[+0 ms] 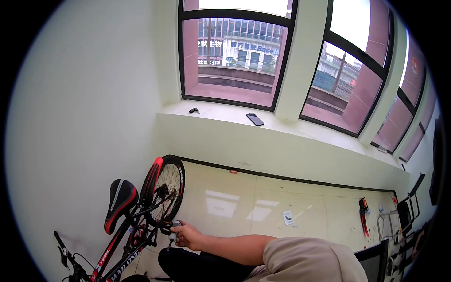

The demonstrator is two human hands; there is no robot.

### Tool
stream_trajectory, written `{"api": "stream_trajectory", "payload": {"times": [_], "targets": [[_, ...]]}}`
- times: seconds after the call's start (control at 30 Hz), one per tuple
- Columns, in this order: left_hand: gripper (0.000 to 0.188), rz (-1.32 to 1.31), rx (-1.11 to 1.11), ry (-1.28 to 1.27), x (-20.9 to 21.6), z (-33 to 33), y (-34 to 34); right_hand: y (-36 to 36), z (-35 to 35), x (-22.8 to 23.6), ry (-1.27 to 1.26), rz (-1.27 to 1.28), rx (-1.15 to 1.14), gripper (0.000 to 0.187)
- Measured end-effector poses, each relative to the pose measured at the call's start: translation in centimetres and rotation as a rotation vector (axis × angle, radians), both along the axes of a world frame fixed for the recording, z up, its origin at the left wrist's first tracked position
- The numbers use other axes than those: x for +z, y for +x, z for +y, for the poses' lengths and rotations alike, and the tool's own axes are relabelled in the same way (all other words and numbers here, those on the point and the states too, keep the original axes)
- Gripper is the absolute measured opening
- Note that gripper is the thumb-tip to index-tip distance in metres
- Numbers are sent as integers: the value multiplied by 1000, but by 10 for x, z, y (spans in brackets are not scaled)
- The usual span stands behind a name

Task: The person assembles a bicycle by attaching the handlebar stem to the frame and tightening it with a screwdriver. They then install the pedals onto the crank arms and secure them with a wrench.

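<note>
1. Right hand (189, 236): I have my fingers closed around a grey tool (175, 231), thin dark shaft pointing down, beside a black pedal (165, 227); its exact kind I cannot tell.
2. On the left, a smooth white wall (84, 117); near it stands the black-and-red bicycle (126, 264), pale lettering along its tubes, its saddle (121, 204) curved.
3. Right of the saddle, a spoked rear wheel (176, 185) with white markings, under a red-and-black mudguard (152, 182).
4. Mid-scene, far, a white sill (221, 113) holds a small black object (193, 111) and a flat phone (255, 119); through the window, a building (251, 44) bears large lettering.
5. Nearer, glossy cream tiles (272, 197) carry a printed white card (288, 217).
6. Far right, metal-framed chairs (404, 215).
</note>
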State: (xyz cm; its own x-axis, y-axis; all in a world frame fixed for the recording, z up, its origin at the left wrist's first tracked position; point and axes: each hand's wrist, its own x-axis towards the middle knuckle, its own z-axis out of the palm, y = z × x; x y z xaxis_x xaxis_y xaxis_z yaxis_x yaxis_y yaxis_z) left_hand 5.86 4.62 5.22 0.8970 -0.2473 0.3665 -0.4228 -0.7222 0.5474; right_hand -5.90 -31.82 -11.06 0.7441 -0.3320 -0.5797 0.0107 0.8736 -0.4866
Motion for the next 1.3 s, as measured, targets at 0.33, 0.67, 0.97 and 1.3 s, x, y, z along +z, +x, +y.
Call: {"api": "stream_trajectory", "payload": {"times": [0.33, 0.67, 0.97, 1.3], "targets": [[59, 256, 111, -156, 33, -27, -21, -4, 2, 8, 2, -38, 22, 80], [59, 224, 82, -185, 24, -19, -17, -5, 3, 13, 22, -63, 56, 71], [60, 264, 84, -232, 25, -21, -18, -7, 2, 9, 24, -55, 58, 89], [61, 262, 93, -221, 30, -23, -19, -4, 3, 8, 24, -57, 67, 89]]}}
